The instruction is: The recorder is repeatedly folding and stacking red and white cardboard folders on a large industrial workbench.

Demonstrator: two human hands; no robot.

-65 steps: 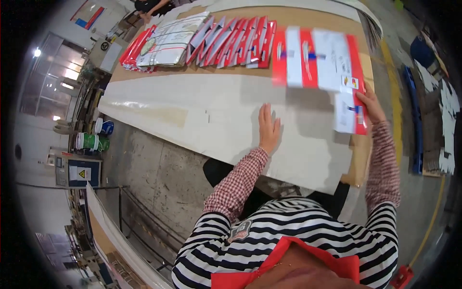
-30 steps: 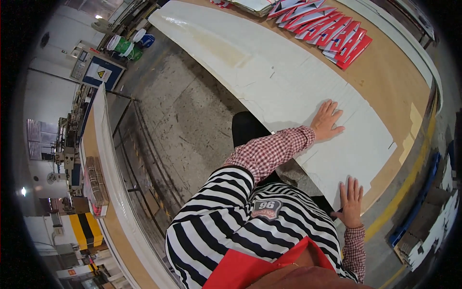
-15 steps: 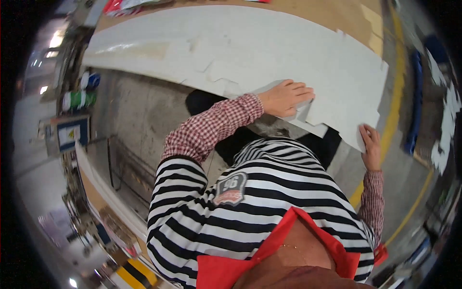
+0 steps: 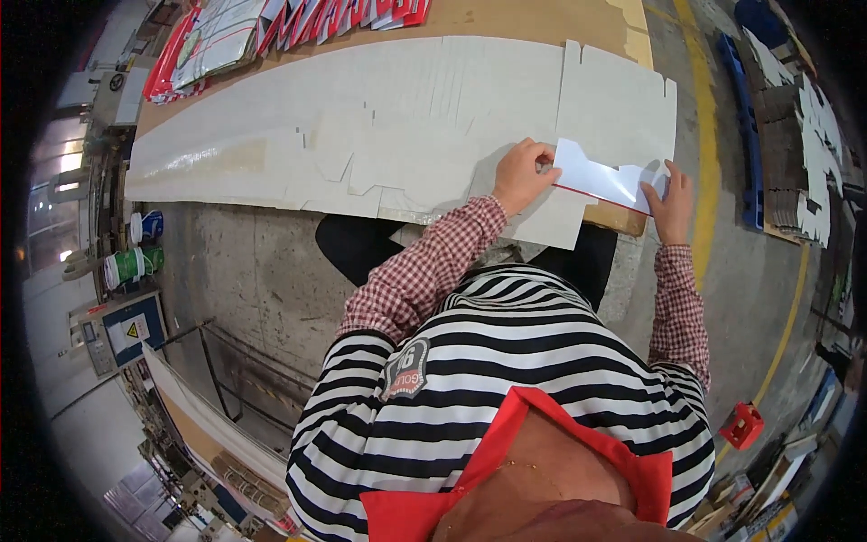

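A white, glossy cut-out card piece [image 4: 601,173] with a notched upper edge and a thin red lower edge lies between my two hands, over the right part of the table. My left hand [image 4: 522,178] pinches its left end between thumb and fingers. At its other end, my right hand [image 4: 671,208] grips the card with thumb and fingers bent round it. Beneath it, large white cardboard sheets [image 4: 406,117] with slits and torn edges cover the near side of the table.
Red-and-white printed pieces [image 4: 339,20] lie in a row at the far edge, beside a plastic-wrapped stack [image 4: 217,41]. Brown board [image 4: 542,16] shows behind the sheets. To the right, cardboard stacks [image 4: 795,154] stand by a blue pallet [image 4: 741,135]. A red object [image 4: 742,425] lies on the floor.
Both hands were at the near edge of the white sheets; now they hold the card piece between them, farther up the table. The view has shifted, showing the printed pieces.
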